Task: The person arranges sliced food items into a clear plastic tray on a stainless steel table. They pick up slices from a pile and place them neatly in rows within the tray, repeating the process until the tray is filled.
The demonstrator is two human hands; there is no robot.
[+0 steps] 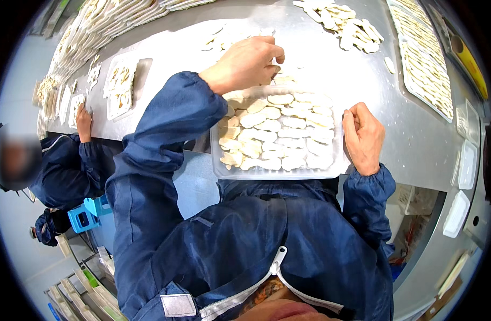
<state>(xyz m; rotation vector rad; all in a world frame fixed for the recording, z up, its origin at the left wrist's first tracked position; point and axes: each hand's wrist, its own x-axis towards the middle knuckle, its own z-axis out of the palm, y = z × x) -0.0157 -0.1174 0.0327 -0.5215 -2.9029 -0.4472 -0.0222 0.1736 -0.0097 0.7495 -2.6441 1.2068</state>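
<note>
A clear plastic tray [331,174] lies at the table's near edge in front of me. Rows of pale oval slices [293,132] fill it, overlapping and neat on the right, less even and yellower on the left. Over the tray's far rim reaches my left hand [245,63], fingers bent in toward the thumb; anything between the fingertips is too small to make out. Loose slices [284,79] lie under and beyond it. Close against the tray's right rim rests my right hand [365,138], its fingers curled closed, and what they hold, if anything, is hidden.
A heap of slices [342,24] lies at the far right, near a long filled tray [425,64]. Stacked filled trays [90,32] stand far left. A co-worker's hand [84,120] is beside smaller trays [121,85]. White containers [466,163] line the right side.
</note>
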